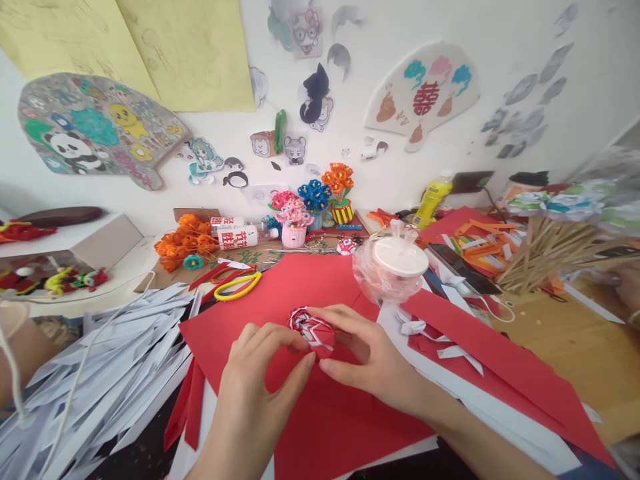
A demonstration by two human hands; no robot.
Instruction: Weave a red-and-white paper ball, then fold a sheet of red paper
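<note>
Paper-covered desk (pixel 595 380) beneath a decorated white wall (pixel 430 27)

Two yellow sheets (pixel 195 57) hang at the upper left, above a fan-shaped board (pixel 97 137) that carries a panda; another fan-shaped board (pixel 423 100), pale with a red character, is fixed farther right. Along the wall stand a pink pot of flowers (pixel 294 235), some blue flowers (pixel 315 195) and a striped pot of orange flowers (pixel 343 212), with a yellow bottle (pixel 431 203) to their right.

At the centre, over a large red sheet (pixel 310 280), is a small red-and-white folded paper piece (pixel 314 333) — rounded, its bands forming zigzags. The left hand (pixel 257 373) has thumb and fingertips drawn together at its near left side. The right hand (pixel 370 347) curves round the other side, index finger along the top and thumb low down, so the piece is gripped between both. Whether its underside touches the red sheet cannot be told.

White paper strips (pixel 115 367) lie heaped on the left, a pale cord (pixel 80 377) across them. Beyond the hands are a yellow loop (pixel 237 287) and a white-lidded container (pixel 400 257) in clear plastic. Orange strips (pixel 483 247) lie farther right, beside a bundle of tan stems (pixel 535 250).
</note>
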